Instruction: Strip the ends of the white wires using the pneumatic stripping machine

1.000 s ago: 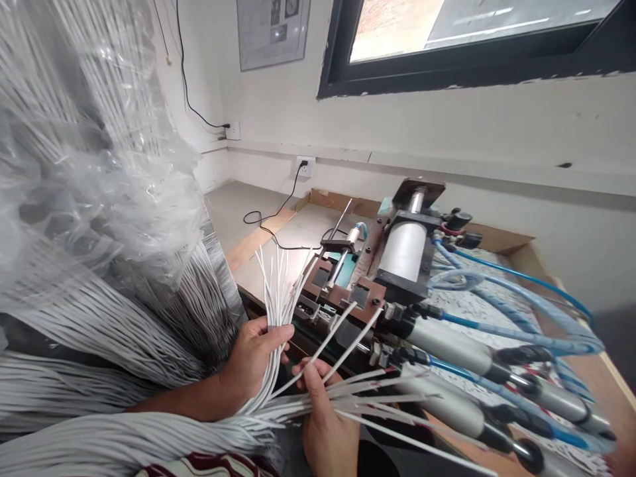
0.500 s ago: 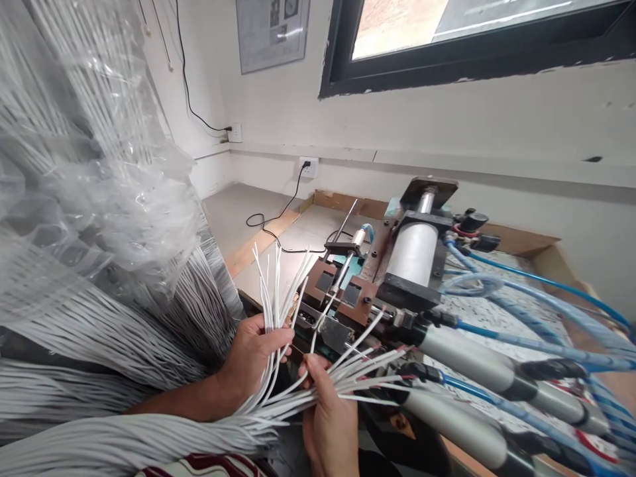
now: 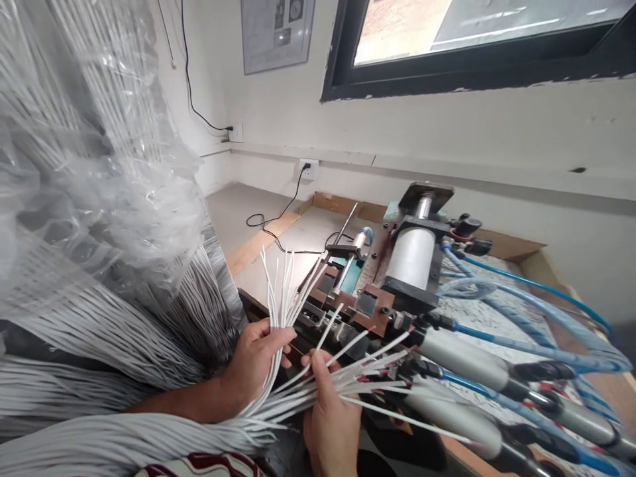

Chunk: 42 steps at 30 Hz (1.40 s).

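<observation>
My left hand (image 3: 256, 361) is closed round a bunch of thin white wires (image 3: 284, 291) whose ends fan upward. My right hand (image 3: 330, 417) grips another fan of white wires (image 3: 368, 371) that point right, toward the machine. One of these wires (image 3: 330, 324) sticks up from between my right fingers, its tip close to the machine's brown jaw block (image 3: 358, 301). Both bunches run back to a thick bundle of white wires (image 3: 129, 440) across my lap.
A pneumatic machine (image 3: 412, 255) with a white cylinder, metal cylinders (image 3: 460, 358) and blue air hoses (image 3: 527, 311) stands on the wooden bench (image 3: 507, 245). Clear plastic wrap (image 3: 99, 185) over more wire bundles fills the left. A black cable (image 3: 271, 225) runs to a wall socket (image 3: 308, 167).
My right hand has shifted its wire fan slightly; one wire now stands up toward the jaw block and the others spread lower to the right. The left hand stays put.
</observation>
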### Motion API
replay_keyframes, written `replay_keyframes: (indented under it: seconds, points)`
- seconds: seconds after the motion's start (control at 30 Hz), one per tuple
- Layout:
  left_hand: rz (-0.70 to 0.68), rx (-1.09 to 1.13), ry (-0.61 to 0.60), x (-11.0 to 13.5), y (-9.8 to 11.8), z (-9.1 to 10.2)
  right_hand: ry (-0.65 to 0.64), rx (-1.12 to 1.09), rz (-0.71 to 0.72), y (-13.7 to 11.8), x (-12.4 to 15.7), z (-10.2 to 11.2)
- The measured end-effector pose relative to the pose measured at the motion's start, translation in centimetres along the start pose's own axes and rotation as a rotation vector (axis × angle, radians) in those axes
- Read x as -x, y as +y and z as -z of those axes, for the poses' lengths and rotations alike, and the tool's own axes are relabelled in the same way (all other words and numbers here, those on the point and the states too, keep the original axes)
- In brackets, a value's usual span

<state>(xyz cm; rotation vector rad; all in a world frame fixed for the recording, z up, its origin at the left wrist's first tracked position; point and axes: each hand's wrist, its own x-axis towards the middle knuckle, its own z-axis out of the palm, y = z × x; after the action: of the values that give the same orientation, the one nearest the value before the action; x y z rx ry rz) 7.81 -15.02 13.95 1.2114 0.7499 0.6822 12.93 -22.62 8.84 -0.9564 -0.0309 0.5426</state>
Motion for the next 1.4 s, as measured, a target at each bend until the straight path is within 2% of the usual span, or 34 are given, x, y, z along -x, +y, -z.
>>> replay_keyframes:
  seconds: [0.1, 0.4, 0.47, 0.6, 0.7, 0.8, 0.9, 1.03, 1.27, 1.33, 1.4]
  points:
    - [-0.034, -0.045, 0.019, -0.2, 0.4, -0.1, 0.087, -0.028, -0.009, -0.2, -0.4, -0.5]
    - [-0.082, -0.063, 0.013, -0.6, 1.0, -0.4, 0.153, -0.272, -0.226, -0.8, -1.7, -1.6]
    - [-0.066, -0.057, -0.013, -0.5, 0.9, -0.2, 0.116, -0.281, -0.236, -0.9, -1.6, -1.5]
    - [0.003, -0.022, -0.108, -0.1, 0.2, 0.0, -0.115, -0.198, -0.283, -1.6, -1.2, -1.6]
    - [0.035, 0.022, -0.167, 0.3, -0.1, 0.2, -0.170, -0.116, -0.249, -1.7, -0.8, -1.4]
    - [0.060, 0.045, -0.180, 0.6, -0.2, 0.3, -0.079, -0.039, -0.121, -1.0, -0.4, -0.7]
    - [0.044, 0.002, -0.124, 0.6, -0.2, 0.5, -0.038, 0.034, -0.018, -0.1, 0.0, 0.4]
    - [0.005, -0.100, -0.062, 0.4, -0.6, 0.8, -0.036, 0.071, -0.044, 0.1, 0.4, 1.0]
    - [0.019, -0.073, -0.071, 0.2, -0.4, 0.7, 0.041, -0.085, -0.131, -0.5, 0.0, 0.1]
    - [0.018, -0.035, -0.043, 0.2, -0.2, 0.6, -0.008, -0.076, -0.142, -0.4, -0.2, 0.1]
    - [0.040, 0.042, -0.053, 0.3, -0.1, 0.4, -0.118, -0.040, -0.165, -0.2, -0.3, 0.2]
